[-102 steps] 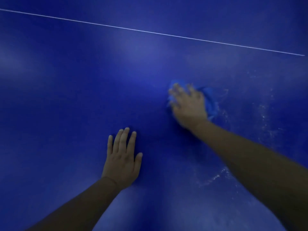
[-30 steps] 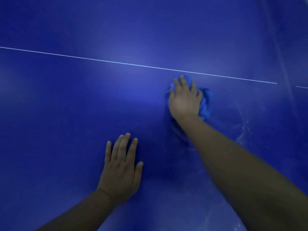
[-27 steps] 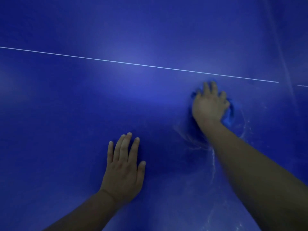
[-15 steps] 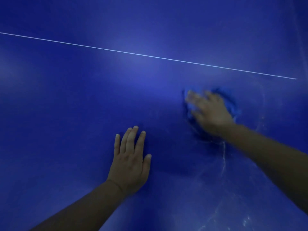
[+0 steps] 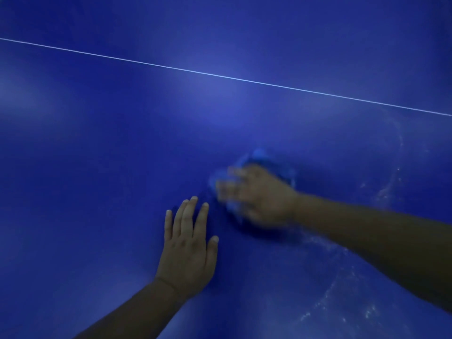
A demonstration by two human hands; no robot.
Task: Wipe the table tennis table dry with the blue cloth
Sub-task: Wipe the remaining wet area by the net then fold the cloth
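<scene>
Logged left hand (image 5: 187,250) flat on table tennis table (image 5: 97,167), fingers straight, released. Logged right hand (image 5: 259,194) atop blue cloth (image 5: 263,156); blurred, cannot tell grip.

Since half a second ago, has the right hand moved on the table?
Yes. The right hand slid left, toward the planted left hand, and away from the white line.

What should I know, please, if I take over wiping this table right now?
Left hand lies flat on the table, fingers straight.
Right hand is on the bunched blue cloth; motion blur hides its grip.
Done: the surface left of the hands looks free of streaks.
Left: pale water streaks to the right and lower right, below the white line.
</scene>
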